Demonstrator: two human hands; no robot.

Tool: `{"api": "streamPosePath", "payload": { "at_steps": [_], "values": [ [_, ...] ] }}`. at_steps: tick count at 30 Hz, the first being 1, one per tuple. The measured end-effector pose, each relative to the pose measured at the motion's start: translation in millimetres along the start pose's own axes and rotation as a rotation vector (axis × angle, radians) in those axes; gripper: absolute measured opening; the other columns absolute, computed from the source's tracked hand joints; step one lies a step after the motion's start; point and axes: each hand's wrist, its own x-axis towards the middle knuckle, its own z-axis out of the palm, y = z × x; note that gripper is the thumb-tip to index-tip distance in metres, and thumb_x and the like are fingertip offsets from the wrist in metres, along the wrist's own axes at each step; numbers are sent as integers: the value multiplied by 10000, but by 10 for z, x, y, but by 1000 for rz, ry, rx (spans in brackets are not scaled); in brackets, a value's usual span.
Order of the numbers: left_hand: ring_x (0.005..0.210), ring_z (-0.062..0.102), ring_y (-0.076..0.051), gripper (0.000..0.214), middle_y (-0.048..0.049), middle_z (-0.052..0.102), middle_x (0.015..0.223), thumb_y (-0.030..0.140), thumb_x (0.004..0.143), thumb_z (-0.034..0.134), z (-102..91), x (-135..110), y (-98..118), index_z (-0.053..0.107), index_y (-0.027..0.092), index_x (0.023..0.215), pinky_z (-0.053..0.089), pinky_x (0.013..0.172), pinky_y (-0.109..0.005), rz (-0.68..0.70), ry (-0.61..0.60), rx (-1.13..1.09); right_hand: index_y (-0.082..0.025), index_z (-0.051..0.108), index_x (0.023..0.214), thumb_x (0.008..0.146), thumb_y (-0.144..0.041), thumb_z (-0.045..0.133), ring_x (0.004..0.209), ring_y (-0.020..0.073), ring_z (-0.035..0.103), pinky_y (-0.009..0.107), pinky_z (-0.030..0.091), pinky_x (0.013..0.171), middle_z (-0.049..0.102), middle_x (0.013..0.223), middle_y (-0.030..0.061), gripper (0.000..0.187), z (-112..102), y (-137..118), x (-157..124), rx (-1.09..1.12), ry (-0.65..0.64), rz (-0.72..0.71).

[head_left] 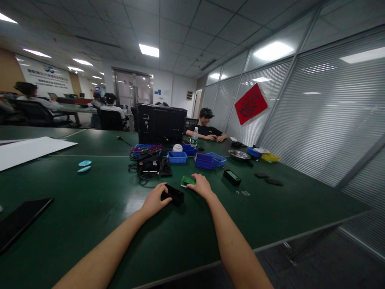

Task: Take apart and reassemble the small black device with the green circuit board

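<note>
My left hand (155, 199) is curled around the near end of a small black box (174, 195) that lies on the green table (90, 208). My right hand (201, 185) rests just beyond it, fingers closed on the edge of a small green circuit board (187, 180). Both forearms reach in from the bottom of the view. A second black box (232, 177) with a green inside lies to the right of my right hand, apart from it.
Blue bins (207, 160), a tangle of cables with a black device (148, 166), a large black case (161, 123) and a metal bowl (239, 154) stand further back. A dark tablet (21, 220) lies at the left. A person (206, 128) sits across the table; others sit far left.
</note>
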Motion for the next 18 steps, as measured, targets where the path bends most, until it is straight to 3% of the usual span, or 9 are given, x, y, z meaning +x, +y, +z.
{"api": "streamPosePath", "payload": {
  "at_steps": [7, 12, 15, 18],
  "values": [
    [897, 515, -188, 199, -31, 516, 956, 297, 655, 583, -12, 9, -15, 454, 209, 778, 406, 793, -314, -22, 40, 39, -197, 613, 977, 645, -372, 654, 881, 198, 552, 257, 386, 705, 603, 967, 65, 378, -86, 103, 6, 0, -95, 96],
    [841, 517, -177, 260, -23, 512, 904, 277, 649, 588, 16, 29, -77, 471, 207, 870, 415, 766, -310, -44, 99, 33, -162, 635, 889, 599, -351, 681, 826, 197, 566, 264, 404, 679, 603, 925, 78, 349, -43, 75, 25, 93, -2, 140],
    [895, 529, -182, 364, -42, 533, 983, 247, 639, 599, 31, 38, -99, 476, 204, 978, 413, 818, -319, -51, 105, -27, -132, 634, 896, 591, -346, 678, 783, 191, 570, 279, 422, 678, 607, 874, 78, 375, -13, -5, 31, 343, 81, 159],
    [956, 537, -194, 526, -64, 543, 1058, 224, 637, 606, 22, 41, -83, 428, 203, 1131, 406, 864, -332, -102, 84, -91, -106, 604, 970, 608, -342, 654, 708, 167, 573, 283, 446, 640, 615, 844, 69, 435, 15, -134, 7, 832, 15, 104]
  ]
}}
